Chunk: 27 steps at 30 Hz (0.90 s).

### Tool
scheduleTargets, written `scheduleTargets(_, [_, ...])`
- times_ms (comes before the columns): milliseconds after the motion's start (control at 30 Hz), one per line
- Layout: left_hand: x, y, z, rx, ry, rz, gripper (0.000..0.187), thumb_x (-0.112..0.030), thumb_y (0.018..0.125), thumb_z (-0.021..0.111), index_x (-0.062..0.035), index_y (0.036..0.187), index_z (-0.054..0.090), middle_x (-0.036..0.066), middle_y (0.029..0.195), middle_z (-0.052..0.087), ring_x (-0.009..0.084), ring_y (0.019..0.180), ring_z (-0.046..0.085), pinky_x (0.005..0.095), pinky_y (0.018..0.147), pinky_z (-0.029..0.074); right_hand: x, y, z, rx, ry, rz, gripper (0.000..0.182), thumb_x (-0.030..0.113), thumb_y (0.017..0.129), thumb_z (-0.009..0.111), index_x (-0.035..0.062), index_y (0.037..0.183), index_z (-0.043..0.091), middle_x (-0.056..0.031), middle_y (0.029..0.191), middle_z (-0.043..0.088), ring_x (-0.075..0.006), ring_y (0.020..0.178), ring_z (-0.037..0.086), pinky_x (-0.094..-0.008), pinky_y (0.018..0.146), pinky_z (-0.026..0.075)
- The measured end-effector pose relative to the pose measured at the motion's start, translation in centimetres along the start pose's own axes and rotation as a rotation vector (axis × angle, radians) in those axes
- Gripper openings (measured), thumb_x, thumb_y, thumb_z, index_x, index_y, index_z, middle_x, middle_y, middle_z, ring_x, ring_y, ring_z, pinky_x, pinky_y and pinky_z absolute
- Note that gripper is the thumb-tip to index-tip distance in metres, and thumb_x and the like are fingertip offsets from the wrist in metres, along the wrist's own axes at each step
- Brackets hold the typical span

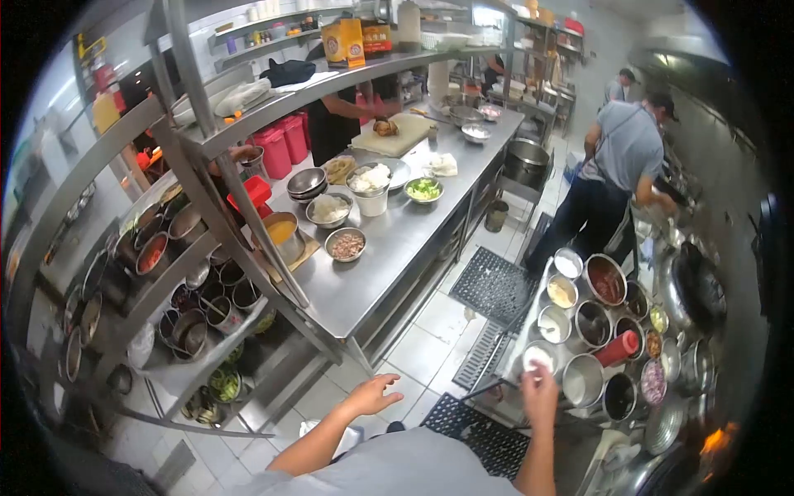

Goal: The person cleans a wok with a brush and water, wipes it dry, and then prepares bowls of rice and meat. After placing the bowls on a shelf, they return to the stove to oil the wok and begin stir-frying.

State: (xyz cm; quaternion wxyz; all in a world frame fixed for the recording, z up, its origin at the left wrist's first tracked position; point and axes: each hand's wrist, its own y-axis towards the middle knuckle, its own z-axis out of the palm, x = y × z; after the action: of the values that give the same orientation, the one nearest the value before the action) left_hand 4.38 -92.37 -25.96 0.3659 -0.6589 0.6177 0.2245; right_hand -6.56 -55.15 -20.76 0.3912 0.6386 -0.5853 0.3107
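From up here I see my right hand (539, 387) reaching down over a small steel cup of white powder (538, 357) at the near corner of the condiment station (514, 347); the fingers are drawn together as if pinching at the white stuff, though I cannot tell whether anything sits between them; the hand touches or nearly touches the cup's rim. My left hand (374, 395) hangs in the air over the tiled floor (430, 331), fingers spread and loose, holding nothing, well apart from the long steel tabletop (389, 248) to its left. Around the cup stand more round containers; a red squeeze bottle (619, 348) lies tilted among them, a pot of red sauce (606, 281) sits farther back, and a cup of chopped purple onion (653, 382) is to the right. On the tabletop I make out a bowl of minced mixture (346, 244), a bowl of shredded white food (328, 209), a bowl of green vegetable (423, 189) and a tall pot of yellow liquid (284, 234); a cutting board (395, 135) lies at the far end, with a person in black (335, 124) working at it. Another person in a grey shirt (622, 157) stands at the stove side, back turned; black floor mats (494, 285) lie in the aisle between.
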Motion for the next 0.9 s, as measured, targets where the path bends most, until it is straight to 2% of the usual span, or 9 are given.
scheduleTargets(67, [2.4, -0.1, -1.9, -0.014, -0.009, -0.006, 0.056, -0.041, 0.090, 0.068, -0.0056, 0.133, 0.057, 0.019, 0.126, 0.063, 0.0324, 0.117, 0.061, 0.0415, 0.099, 0.048, -0.7, 2.1, 0.9, -0.142, 0.023, 0.147, 0.033, 0.012, 0.090, 0.065, 0.0019, 0.121, 0.063, -0.0115, 0.086, 0.067, -0.0203, 0.073, 0.064, -0.0350, 0.068, 0.051])
scheduleTargets(133, [4.2, 0.6, -3.5, -0.030, -0.028, -0.028, 0.056, -0.041, 0.090, 0.068, -0.0058, 0.132, 0.058, 0.018, 0.125, 0.064, 0.0327, 0.117, 0.061, 0.0410, 0.098, 0.049, -1.8, 3.6, 0.7, -0.201, -0.101, 0.052, 0.033, 0.011, 0.090, 0.064, 0.0015, 0.121, 0.063, -0.0103, 0.085, 0.066, -0.0175, 0.072, 0.063, -0.0335, 0.067, 0.051])
scheduleTargets(200, [5.4, 2.0, -4.7, -0.063, -0.013, -0.034, 0.055, -0.041, 0.090, 0.068, -0.0058, 0.132, 0.059, 0.018, 0.124, 0.064, 0.0327, 0.116, 0.062, 0.0406, 0.097, 0.049, -0.2, 4.7, -0.1, -0.232, -0.001, 0.193, 0.034, 0.011, 0.089, 0.064, 0.0017, 0.122, 0.063, -0.0099, 0.086, 0.066, -0.0194, 0.074, 0.063, -0.0345, 0.069, 0.051])
scheduleTargets(467, [2.4, 9.1, -7.5, -0.092, -0.069, -0.019, 0.049, -0.031, 0.088, 0.073, -0.0043, 0.128, 0.061, 0.016, 0.122, 0.066, 0.0284, 0.104, 0.066, 0.0376, 0.091, 0.052, -2.9, 9.7, -3.8, -0.392, -0.260, 0.038, 0.033, 0.009, 0.087, 0.068, 0.0020, 0.120, 0.064, -0.0122, 0.091, 0.068, -0.0215, 0.082, 0.064, -0.0348, 0.074, 0.051])
scheduleTargets(600, [2.0, 13.8, -7.2, -0.069, -0.179, -0.029, 0.048, -0.029, 0.088, 0.074, -0.0023, 0.127, 0.061, 0.017, 0.120, 0.067, 0.0261, 0.101, 0.067, 0.0351, 0.089, 0.053, -1.2, 11.2, -4.7, -0.110, -0.333, 0.184, 0.038, 0.008, 0.083, 0.070, 0.0059, 0.121, 0.065, -0.0149, 0.093, 0.067, -0.0321, 0.088, 0.064, -0.0383, 0.081, 0.051])
scheduleTargets(633, [1.7, 14.6, -7.3, -0.088, -0.186, -0.051, 0.048, -0.028, 0.088, 0.074, -0.0022, 0.126, 0.062, 0.017, 0.119, 0.067, 0.0258, 0.101, 0.067, 0.0350, 0.089, 0.053, -2.2, 11.3, -4.5, -0.042, -0.363, 0.087, 0.044, 0.007, 0.080, 0.070, 0.0096, 0.124, 0.064, -0.0148, 0.094, 0.065, -0.0344, 0.091, 0.063, -0.0410, 0.084, 0.050])
scheduleTargets(767, [-0.2, 19.2, -9.2, -0.142, -0.126, -0.011, 0.042, -0.027, 0.090, 0.072, -0.0011, 0.123, 0.064, 0.018, 0.112, 0.070, 0.0274, 0.104, 0.068, 0.0366, 0.089, 0.054, -5.0, 12.9, -3.0, 0.156, -0.400, 0.081, 0.050, 0.008, 0.078, 0.071, 0.0121, 0.127, 0.062, -0.0150, 0.097, 0.063, -0.0337, 0.092, 0.062, -0.0424, 0.083, 0.050])
scheduleTargets(800, [-1.4, 20.3, -10.4, -0.109, -0.078, -0.101, 0.044, -0.026, 0.092, 0.071, -0.0008, 0.127, 0.061, 0.016, 0.121, 0.068, 0.0243, 0.115, 0.065, 0.0349, 0.096, 0.050, -4.7, 13.5, -2.5, 0.183, -0.369, 0.113, 0.052, 0.008, 0.077, 0.072, 0.0123, 0.128, 0.062, -0.0152, 0.096, 0.063, -0.0337, 0.091, 0.062, -0.0429, 0.083, 0.050])
scheduleTargets(900, [-0.4, 23.3, -12.4, -0.246, -0.105, -0.011, 0.041, -0.030, 0.092, 0.069, 0.0001, 0.121, 0.065, 0.018, 0.112, 0.070, 0.0293, 0.104, 0.068, 0.0375, 0.090, 0.053, -4.0, 15.6, -0.1, 0.269, -0.382, 0.139, 0.052, 0.006, 0.076, 0.071, 0.0115, 0.127, 0.063, -0.0163, 0.095, 0.063, -0.0330, 0.089, 0.063, -0.0431, 0.080, 0.051])
